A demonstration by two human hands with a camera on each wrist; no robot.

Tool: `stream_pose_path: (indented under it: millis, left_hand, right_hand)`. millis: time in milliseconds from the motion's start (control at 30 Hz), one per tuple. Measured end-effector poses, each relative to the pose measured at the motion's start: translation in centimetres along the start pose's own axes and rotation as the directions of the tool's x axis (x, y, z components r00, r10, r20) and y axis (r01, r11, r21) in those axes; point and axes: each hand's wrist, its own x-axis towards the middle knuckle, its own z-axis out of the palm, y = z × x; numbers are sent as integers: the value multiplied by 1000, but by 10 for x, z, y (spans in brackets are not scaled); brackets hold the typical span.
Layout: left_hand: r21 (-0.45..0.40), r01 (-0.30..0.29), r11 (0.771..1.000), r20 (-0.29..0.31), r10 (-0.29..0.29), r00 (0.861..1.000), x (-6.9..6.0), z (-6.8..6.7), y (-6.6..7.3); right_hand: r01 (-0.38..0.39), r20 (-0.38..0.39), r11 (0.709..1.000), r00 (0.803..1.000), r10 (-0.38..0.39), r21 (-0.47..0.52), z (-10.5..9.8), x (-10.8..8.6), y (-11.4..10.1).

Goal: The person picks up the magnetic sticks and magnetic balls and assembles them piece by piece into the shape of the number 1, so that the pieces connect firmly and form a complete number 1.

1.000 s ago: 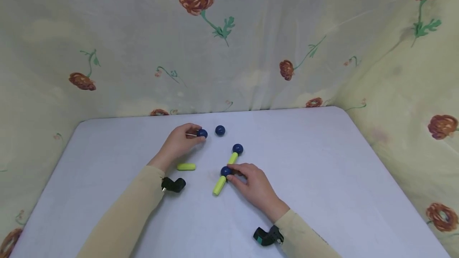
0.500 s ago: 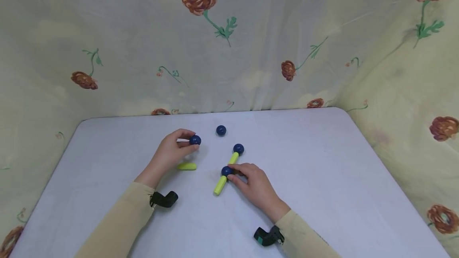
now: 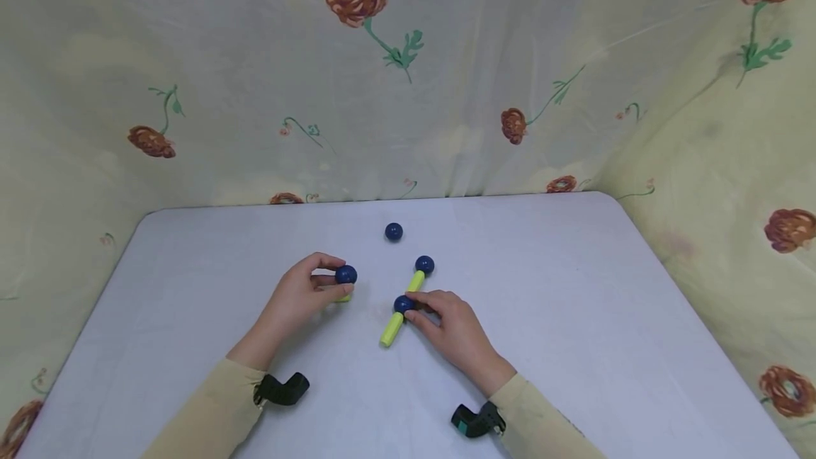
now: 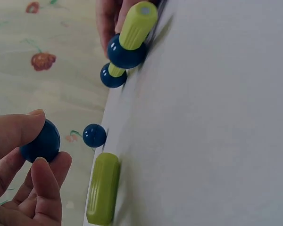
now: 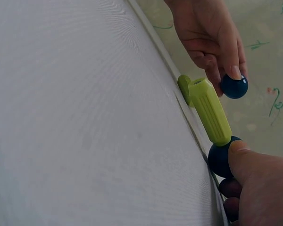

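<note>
The left hand (image 3: 304,294) pinches a dark blue ball (image 3: 346,274) between thumb and fingers, above a yellow-green stick that it mostly covers in the head view. That loose stick (image 4: 103,189) shows whole in the left wrist view, apart from the held ball (image 4: 43,142). With thumb and fingers, the right hand (image 3: 455,328) grips the middle ball (image 3: 403,304) of a straight chain. From this ball one stick (image 3: 392,330) points toward the near side, and another (image 3: 416,281) joins it to an end ball (image 3: 424,265).
Another blue ball (image 3: 394,232) lies alone toward the back of the white table (image 3: 574,289). Behind the table hangs a flowered cloth (image 3: 446,91), which also covers the sides. Each wrist wears a black device, the left one (image 3: 282,389) and the right one (image 3: 478,420).
Holding its ball, the left hand has come back toward the near side and slightly left, over the loose stick. The right hand keeps its grip on the middle ball, with the chain in place.
</note>
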Motion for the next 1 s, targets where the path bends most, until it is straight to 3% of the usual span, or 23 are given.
stream_pose_path:
  millis: [533,833,1000]
  left_hand:
    - [-66,-3,998,-18,1,1000,-50,20,-22]
    - [-40,-17,999,4,17,1000,-64,33,-27]
    - [-8,-56,998,15,56,998,-69,36,-32]
  right_hand:
    - [9,3,1000,1000,-9,-1,1,-1,2]
    - [-11,7,1000,1000,11,-8,-1,1,2]
    - [-4,5,1000,1000,4,4,2,1,1]
